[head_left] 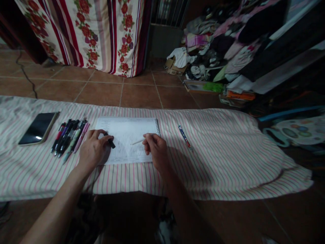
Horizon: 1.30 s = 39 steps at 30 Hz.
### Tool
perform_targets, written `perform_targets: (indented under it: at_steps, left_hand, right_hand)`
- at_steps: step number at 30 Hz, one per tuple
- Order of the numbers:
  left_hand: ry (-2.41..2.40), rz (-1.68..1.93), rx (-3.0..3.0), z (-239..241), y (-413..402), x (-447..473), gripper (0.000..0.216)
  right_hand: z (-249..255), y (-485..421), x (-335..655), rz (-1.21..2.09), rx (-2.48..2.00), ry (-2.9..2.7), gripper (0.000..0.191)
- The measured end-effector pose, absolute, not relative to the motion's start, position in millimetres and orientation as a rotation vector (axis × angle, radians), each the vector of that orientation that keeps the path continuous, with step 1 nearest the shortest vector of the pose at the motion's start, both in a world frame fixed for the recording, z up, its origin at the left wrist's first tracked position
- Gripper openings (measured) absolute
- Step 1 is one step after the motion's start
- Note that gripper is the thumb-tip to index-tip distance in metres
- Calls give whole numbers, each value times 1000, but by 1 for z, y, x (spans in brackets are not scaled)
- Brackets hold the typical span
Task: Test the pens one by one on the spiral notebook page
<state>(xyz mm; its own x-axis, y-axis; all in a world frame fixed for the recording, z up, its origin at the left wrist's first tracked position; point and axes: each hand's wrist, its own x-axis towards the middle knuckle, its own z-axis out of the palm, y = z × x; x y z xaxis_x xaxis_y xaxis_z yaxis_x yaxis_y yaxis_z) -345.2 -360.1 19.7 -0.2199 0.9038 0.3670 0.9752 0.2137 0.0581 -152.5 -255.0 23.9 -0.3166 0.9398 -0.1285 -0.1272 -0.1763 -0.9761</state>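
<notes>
A spiral notebook (122, 130) with pencil-like marks and writing lies open on the striped cloth. Over its left side, my left hand (94, 147) pinches a short black pen part (110, 142) between thumb and fingers; whether it is a cap or a barrel I cannot tell. Near the notebook's right edge, my right hand (156, 150) is closed on a thin whitish pen refill (137, 141), its tip pointing left above the page. A row of several pens (69, 137) lies left of the notebook. One blue and red pen (185, 137) rests alone to its right.
A dark-screened phone (38, 128) lies on the striped cloth (223, 152) at the far left. Beyond the cloth are a tiled floor (104, 91), a flowered curtain (101, 34) and a heap of clothes (215, 44). A patterned plastic chair (299, 130) stands at the right.
</notes>
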Motion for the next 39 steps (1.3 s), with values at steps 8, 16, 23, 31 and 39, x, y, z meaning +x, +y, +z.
perform_targets:
  at_steps: [8, 16, 23, 31, 39]
  left_hand:
    - [-2211, -542, -1821, 18, -357, -343, 21]
    - [-2217, -744, -1921, 13, -351, -328, 18]
    - [-2230, -849, -1954, 12, -349, -314, 16]
    - [-2364, -863, -1931, 13, -346, -306, 16]
    - [-2405, -882, -1934, 15, -347, -303, 17]
  right_hand:
    - [23, -255, -155, 1576, -1026, -1211, 28]
    - [24, -254, -154, 1446, -962, -1289, 28]
    - [29, -255, -152, 1407, -951, -1307, 26]
    - [29, -255, -151, 1377, -944, -1361, 27]
    - [29, -254, -150, 1393, -945, -1349, 24]
